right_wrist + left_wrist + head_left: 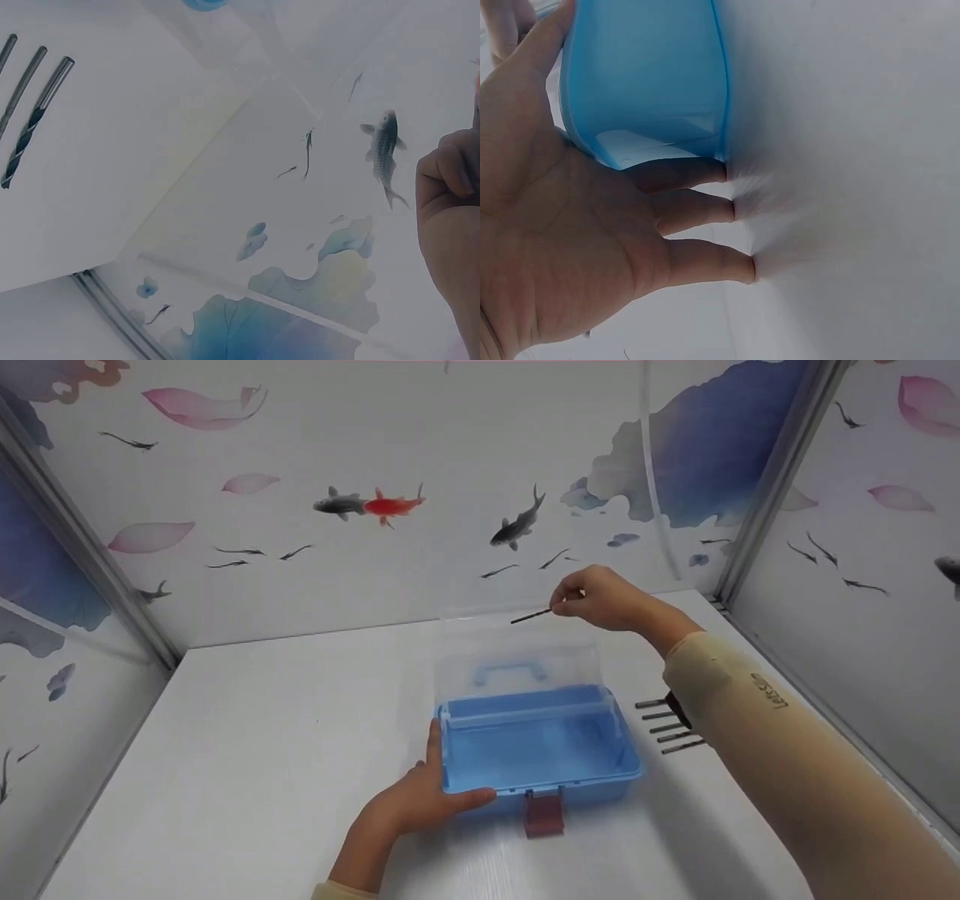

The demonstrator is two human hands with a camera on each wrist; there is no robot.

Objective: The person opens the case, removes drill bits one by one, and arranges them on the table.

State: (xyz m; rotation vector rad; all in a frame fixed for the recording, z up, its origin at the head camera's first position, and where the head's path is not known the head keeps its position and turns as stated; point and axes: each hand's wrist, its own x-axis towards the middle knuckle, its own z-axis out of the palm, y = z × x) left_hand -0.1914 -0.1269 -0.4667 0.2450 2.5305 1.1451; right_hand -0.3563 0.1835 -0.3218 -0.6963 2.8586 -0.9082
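Observation:
A light blue plastic toolbox (600, 793) stands with its clear lid (517, 649) swung up and back. My left hand (420, 802) braces its front left corner, thumb along the front rim and index finger along the left side. In the left wrist view, straight fingers of this hand (562, 225) reach down to the tabletop beside the box wall (652, 82). Raised above the lid, my right hand (596, 598) pinches one end of a thin dark drill bit (530, 616), which points left. That hand (450, 180) shows only partly in the right wrist view.
Several drill bits (656, 717) lie in a row right of the box, partly under my right forearm; some (56, 86) appear in the right wrist view. A reddish latch (544, 816) hangs at the box front. Printed panels (450, 562) enclose the white table (247, 750).

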